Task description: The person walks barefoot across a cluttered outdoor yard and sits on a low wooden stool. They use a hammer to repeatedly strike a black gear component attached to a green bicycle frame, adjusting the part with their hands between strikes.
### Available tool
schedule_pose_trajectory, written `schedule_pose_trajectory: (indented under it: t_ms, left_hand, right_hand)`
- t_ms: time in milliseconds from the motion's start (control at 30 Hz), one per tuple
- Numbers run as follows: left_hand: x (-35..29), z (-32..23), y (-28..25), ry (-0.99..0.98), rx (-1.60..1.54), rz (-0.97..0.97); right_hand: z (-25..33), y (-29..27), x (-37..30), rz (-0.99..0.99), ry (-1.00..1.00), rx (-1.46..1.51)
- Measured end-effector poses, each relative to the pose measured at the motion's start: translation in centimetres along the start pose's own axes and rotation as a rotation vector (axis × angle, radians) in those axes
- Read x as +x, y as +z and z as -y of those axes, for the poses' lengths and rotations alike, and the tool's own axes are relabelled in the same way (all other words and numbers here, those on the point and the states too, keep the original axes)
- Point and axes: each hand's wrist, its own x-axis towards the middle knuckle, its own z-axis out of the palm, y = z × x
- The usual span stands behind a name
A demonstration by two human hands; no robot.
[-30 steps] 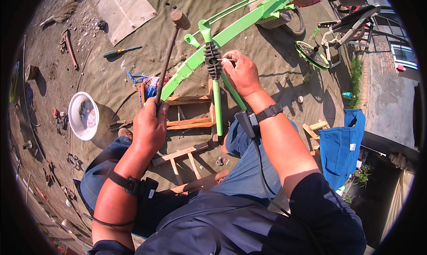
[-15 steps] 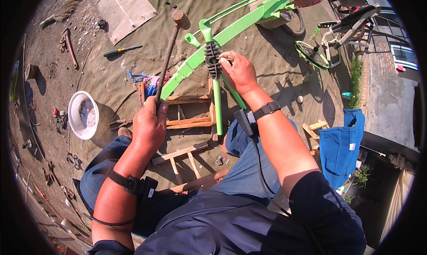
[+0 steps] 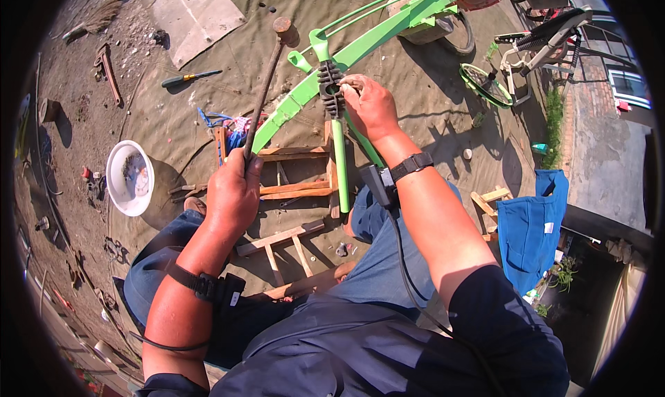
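Observation:
My left hand (image 3: 234, 189) is closed around the lower handle of a hammer (image 3: 264, 92); its head points up and away. A green-painted metal frame (image 3: 374, 47) slants across in front of me, with a green tube (image 3: 339, 168) running down toward me. Where tube and frame cross sits a black ribbed part (image 3: 332, 92) with a round hole in its side. My right hand (image 3: 374, 110) is at the right side of this part, thumb and fingertips pinched together close to the hole. Whatever those fingertips grip is too small or hidden to name.
Wooden frames (image 3: 298, 188) lie between my legs. Leftward are a screwdriver (image 3: 185, 78), a pipe wrench (image 3: 107, 75) and a white basin (image 3: 130, 179). A bicycle-like frame (image 3: 533, 58) stands at the far right, above a blue cloth (image 3: 530, 238).
The hammer has tilted very slightly to the right. The black ribbed part and the green tube have shifted a little; my right hand stays beside them.

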Motion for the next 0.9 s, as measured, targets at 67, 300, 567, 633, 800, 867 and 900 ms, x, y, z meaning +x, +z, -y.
schedule_pose_trajectory:
  t_ms: [67,300,567,633,800,867,900]
  left_hand:
    - [-0.1,0.2,0.2,-0.014,0.004,0.003]
    - [0.0,-0.1,0.2,-0.031,0.005,0.032]
    - [-2.4,2.0,2.6,-0.036,0.167,0.291]
    - [-2.5,1.9,3.0,-0.052,0.158,0.294]
    - [-2.0,1.8,4.3,-0.044,0.164,0.271]
    - [-2.0,2.2,4.3,-0.052,0.170,0.266]
    - [-2.1,2.3,4.2,-0.057,0.174,0.263]
  right_hand:
    - [0.0,-0.1,-0.1,0.019,0.033,0.003]
    - [0.0,-0.5,-0.1,0.034,0.045,0.005]
    - [0.0,-0.8,0.3,0.014,0.051,0.035]
    - [-0.1,-0.4,0.7,0.047,0.079,0.033]
    - [-1.2,-0.5,0.6,-0.076,-0.194,0.020]
    - [1.3,-1.5,1.1,0.019,-0.100,0.013]
    - [2.3,-1.8,1.3,0.068,-0.054,0.010]
